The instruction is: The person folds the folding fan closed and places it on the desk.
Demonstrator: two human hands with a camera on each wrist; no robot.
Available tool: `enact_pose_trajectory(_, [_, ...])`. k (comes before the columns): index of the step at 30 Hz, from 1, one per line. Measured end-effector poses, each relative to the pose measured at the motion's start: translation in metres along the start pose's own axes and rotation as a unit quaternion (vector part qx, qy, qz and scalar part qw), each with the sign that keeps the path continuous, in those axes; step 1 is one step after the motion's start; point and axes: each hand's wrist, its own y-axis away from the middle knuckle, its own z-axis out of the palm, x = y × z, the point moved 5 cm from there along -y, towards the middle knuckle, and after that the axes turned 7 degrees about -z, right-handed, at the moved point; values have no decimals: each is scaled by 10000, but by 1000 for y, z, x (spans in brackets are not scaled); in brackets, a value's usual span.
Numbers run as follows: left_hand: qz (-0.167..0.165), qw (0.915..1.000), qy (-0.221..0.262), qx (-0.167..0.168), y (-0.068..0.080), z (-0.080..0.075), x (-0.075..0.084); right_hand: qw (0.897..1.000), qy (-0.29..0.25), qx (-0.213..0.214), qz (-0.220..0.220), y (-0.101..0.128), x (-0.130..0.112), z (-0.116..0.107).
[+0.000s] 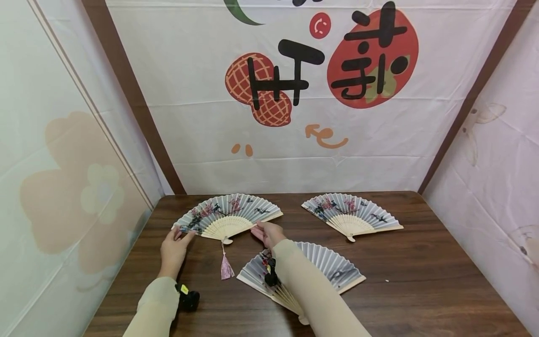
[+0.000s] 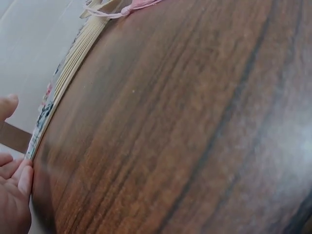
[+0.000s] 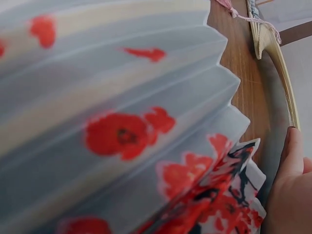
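**Head view: both hands at the left fan**

Head view: my left hand touches the left end of the open fan, fingers relaxed. My right hand touches its right guard stick, fingers loosely extended. It lies flat at the table's back left, tassel trailing toward me.

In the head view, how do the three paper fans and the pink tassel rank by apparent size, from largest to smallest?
1. Near fan, though the right arm covers part of it and it lies closest to the camera.
2. Left fan and right fan: they look about alike, so no ranking between them.
3. Pink tassel, clearly smallest.
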Motion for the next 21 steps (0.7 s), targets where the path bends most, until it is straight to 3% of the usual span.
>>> enact_pose_trajectory(5, [-114, 9997, 195, 79, -1, 0, -1, 9998, -123, -123, 40, 25, -16, 0])
enact_pose_trajectory(9, [-211, 9970, 715, 209, 2, 0, 0, 9998, -31, -168, 86, 21, -13, -1])
enact_pose_trajectory(14, [-467, 9866, 1541, 251, 8, 1, 0, 9998, 26, -200, 76, 19, -11, -2])
enact_pose_trajectory(21, [-792, 9712, 2188, 512, 11, 3, -1, 9997, 65, -251, -17, 20, -14, 0])
